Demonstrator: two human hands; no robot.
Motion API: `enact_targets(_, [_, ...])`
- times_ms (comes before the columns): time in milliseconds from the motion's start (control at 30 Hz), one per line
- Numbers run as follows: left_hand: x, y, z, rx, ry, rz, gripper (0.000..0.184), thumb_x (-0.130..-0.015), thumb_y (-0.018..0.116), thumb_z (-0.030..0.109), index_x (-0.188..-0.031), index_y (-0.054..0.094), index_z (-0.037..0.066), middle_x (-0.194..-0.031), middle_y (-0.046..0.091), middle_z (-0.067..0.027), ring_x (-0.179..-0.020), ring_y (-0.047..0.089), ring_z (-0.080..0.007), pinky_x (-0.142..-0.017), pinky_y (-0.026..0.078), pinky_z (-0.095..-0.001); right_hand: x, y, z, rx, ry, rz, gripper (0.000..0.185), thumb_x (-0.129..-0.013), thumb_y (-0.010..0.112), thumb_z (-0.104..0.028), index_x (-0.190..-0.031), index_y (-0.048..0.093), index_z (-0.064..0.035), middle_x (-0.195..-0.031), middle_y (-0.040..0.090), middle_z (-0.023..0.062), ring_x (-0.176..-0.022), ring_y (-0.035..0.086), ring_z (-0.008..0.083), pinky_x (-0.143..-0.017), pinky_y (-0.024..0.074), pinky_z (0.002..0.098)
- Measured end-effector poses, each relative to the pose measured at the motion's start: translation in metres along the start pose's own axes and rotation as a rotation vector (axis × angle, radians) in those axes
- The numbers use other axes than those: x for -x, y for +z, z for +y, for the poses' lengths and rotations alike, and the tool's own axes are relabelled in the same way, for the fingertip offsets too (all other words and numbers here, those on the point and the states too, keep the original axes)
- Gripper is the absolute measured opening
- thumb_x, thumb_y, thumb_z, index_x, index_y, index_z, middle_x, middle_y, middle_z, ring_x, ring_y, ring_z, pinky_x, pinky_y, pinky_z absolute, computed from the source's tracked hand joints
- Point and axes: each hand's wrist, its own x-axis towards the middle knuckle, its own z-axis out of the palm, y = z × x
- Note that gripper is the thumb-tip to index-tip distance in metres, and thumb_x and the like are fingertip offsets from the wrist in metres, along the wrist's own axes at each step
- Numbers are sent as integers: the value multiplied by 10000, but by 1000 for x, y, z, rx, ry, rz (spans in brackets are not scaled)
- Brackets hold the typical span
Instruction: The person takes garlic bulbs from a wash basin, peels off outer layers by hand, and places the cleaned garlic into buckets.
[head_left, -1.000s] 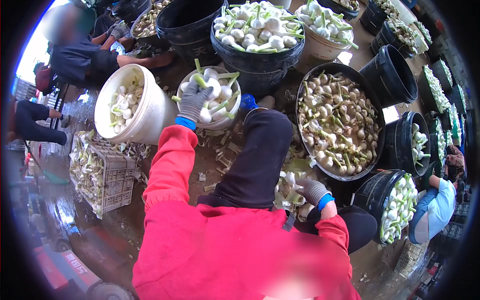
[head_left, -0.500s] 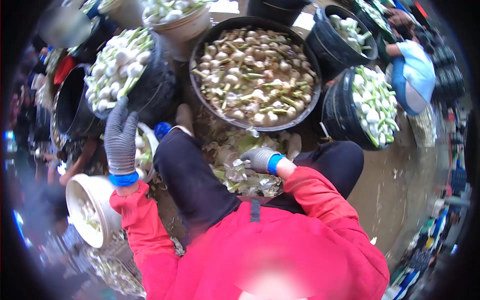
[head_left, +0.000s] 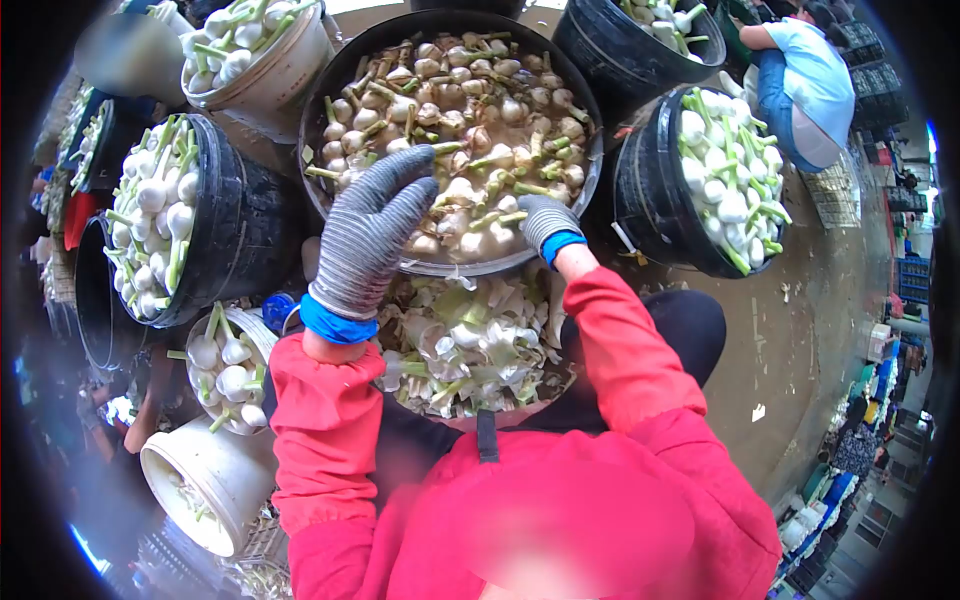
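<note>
A wide black tub [head_left: 312, 130] of water holds many garlic bulbs [head_left: 470, 110] with cut green stems. My left hand [head_left: 370, 225], in a grey striped glove with a blue cuff, is over the tub's near left side. Its fingers are stretched out and nothing shows in them. At the near right rim, my right hand [head_left: 548, 222], gloved alike, reaches in among the bulbs with its fingers curled. What those fingers hold, if anything, is hidden. Below the tub, between my legs, lies a heap of pale garlic skins [head_left: 470, 340].
Black buckets of cleaned garlic stand left [head_left: 240, 220] and right [head_left: 640, 180], with another black bucket [head_left: 600, 50] behind. A white bucket [head_left: 290, 75] of garlic is at back left. Near my left leg are a small garlic-filled bucket [head_left: 262, 335] and a tipped white bucket [head_left: 225, 480]. A person [head_left: 810, 80] crouches at right.
My left hand has moved right, from the left garlic bucket to over the tub. My right hand has gone up from the skins to the tub's near rim. The view has shifted.
</note>
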Motion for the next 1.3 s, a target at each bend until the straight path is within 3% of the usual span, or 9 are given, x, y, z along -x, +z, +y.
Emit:
enact_targets(333, [5, 3, 10, 46, -89, 23, 373, -854, 611, 49, -1213, 538, -22, -1129, 606, -88, -999, 561, -121, -894, 443, -241, -48, 48, 12, 504, -253, -236, 287, -813, 575, -206, -1081, 616, -114, -1125, 608, 153, -1070, 558, 348, -906, 441, 438])
enact_targets(500, [10, -1, 7, -105, -22, -1, 388, -841, 643, 81, -1202, 541, -21, -1091, 613, -75, -973, 559, -118, -861, 453, -241, -42, 5, -21, 105, -201, -223, 425, -789, 653, -397, -1002, 633, -29, -990, 643, 199, -947, 607, 370, -845, 465, 439])
enact_targets(567, [10, -3, 4, -227, 50, -4, 427, -827, 664, 112, -1214, 532, -12, -1111, 603, -84, -995, 553, -132, -873, 448, -254, -37, -22, -41, -12, -207, -162, 426, -774, 682, -386, -987, 634, -19, -895, 665, 179, -831, 640, 327, -773, 488, 401])
enact_targets(667, [10, -2, -5, -574, 294, 20, 562, -773, 715, 205, -1254, 496, 16, -1225, 534, -144, -1116, 523, -236, -940, 421, -317, -17, -54, -64, -806, -361, -154, 312, -789, 707, -267, -961, 630, -19, -798, 657, 66, -695, 582, 127, -671, 482, 278])
enact_targets(767, [12, 7, -4, -774, 476, 68, 605, -727, 742, 227, -1243, 503, 20, -1205, 538, -173, -1130, 521, -294, -940, 424, -344, 45, -108, -104, -1294, -251, -231, 257, -824, 676, -167, -1024, 606, -21, -890, 634, 13, -746, 586, 96, -687, 496, 235])
enact_targets(900, [12, 10, -9, -655, 453, 99, 542, -703, 759, 211, -1162, 558, 6, -1095, 587, -165, -1026, 575, -292, -895, 452, -345, 77, -118, -110, -1377, -321, -188, 246, -863, 618, -166, -1057, 605, -15, -936, 634, 35, -817, 598, 104, -724, 503, 236])
enact_targets(1033, [12, 9, -13, -645, 417, 123, 518, -689, 773, 209, -1126, 583, 5, -1052, 599, -157, -969, 595, -273, -866, 466, -339, 78, -106, -103, -667, -563, 224, 243, -875, 580, -153, -1055, 602, 10, -918, 639, 81, -821, 608, 137, -716, 498, 269])
enact_targets(1233, [14, 14, -9, -630, 446, 103, 623, -658, 791, 184, -1203, 536, 19, -1153, 562, -168, -1076, 543, -299, -946, 420, -357, 49, -102, -103, -1097, -436, 139, 287, -862, 600, -154, -1101, 582, 4, -941, 634, 84, -832, 592, 129, -728, 484, 273])
enact_targets(1300, [12, 13, -11, -656, 456, 144, 632, -636, 799, 173, -1195, 543, 24, -1156, 567, -156, -1069, 547, -298, -947, 419, -355, 65, -116, -116, -1412, -308, -82, 297, -860, 600, -164, -1105, 579, 2, -929, 632, 99, -837, 598, 151, -736, 481, 284])
